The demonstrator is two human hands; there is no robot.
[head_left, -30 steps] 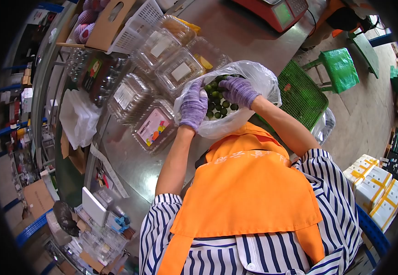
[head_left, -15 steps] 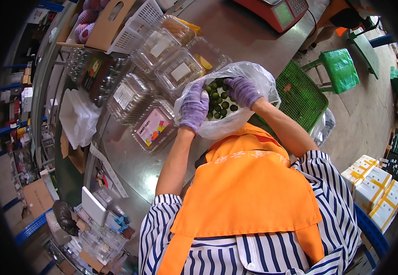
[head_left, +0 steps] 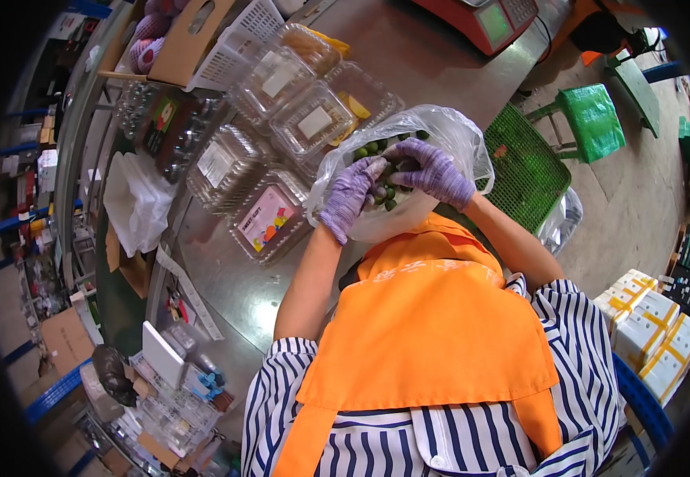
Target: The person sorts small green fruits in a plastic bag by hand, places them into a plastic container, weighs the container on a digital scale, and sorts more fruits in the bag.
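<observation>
A clear plastic bag stands with its mouth spread wide on the metal table, holding several small round green fruits that look like limes. My left hand, in a purple knitted glove, reaches over the bag's left rim. Its fingers stretch across the fruits, with the thumb lower down among them. From the right comes my right hand, gloved alike, curved over the fruits with thumb and fingers apart. The two hands' fingertips nearly meet over the middle of the bag, and some fruits are hidden beneath them.
Clear clamshell boxes stand left of the bag, one with a pink label. A red scale sits at the back. Right of the bag is a green mesh basket; a green stool stands beyond.
Both hands have moved inward from the bag's sides over the fruits. The right hand has turned, its fingers now pointing left. More of the fruits are covered.
</observation>
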